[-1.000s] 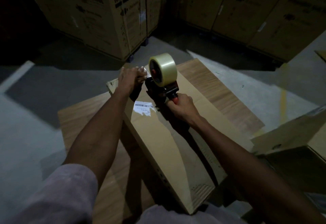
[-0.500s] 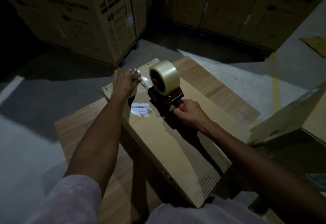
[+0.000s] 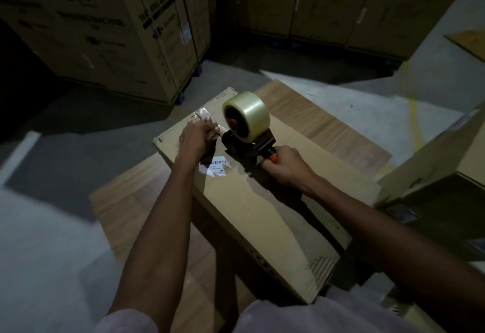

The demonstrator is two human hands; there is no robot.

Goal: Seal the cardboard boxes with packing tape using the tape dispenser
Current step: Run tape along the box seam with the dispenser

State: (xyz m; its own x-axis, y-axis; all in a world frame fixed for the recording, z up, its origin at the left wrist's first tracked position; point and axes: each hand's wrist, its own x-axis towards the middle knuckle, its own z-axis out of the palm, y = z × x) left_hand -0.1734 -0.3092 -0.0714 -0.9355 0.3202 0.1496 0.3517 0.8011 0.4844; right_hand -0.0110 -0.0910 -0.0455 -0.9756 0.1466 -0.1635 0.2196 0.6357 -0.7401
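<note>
Progress: early | left hand (image 3: 195,137) presses tape end (image 3: 203,115) onto flat carton (image 3: 262,201), frame centre | right hand (image 3: 284,166) grips tape dispenser (image 3: 248,125) handle | seam toward lower frame apparently untaped

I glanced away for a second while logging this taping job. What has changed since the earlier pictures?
The tape dispenser has been drawn back toward the person, leaving a tape strip on the cardboard box. The left hand still presses the tape end down; the right hand still grips the handle.
</note>
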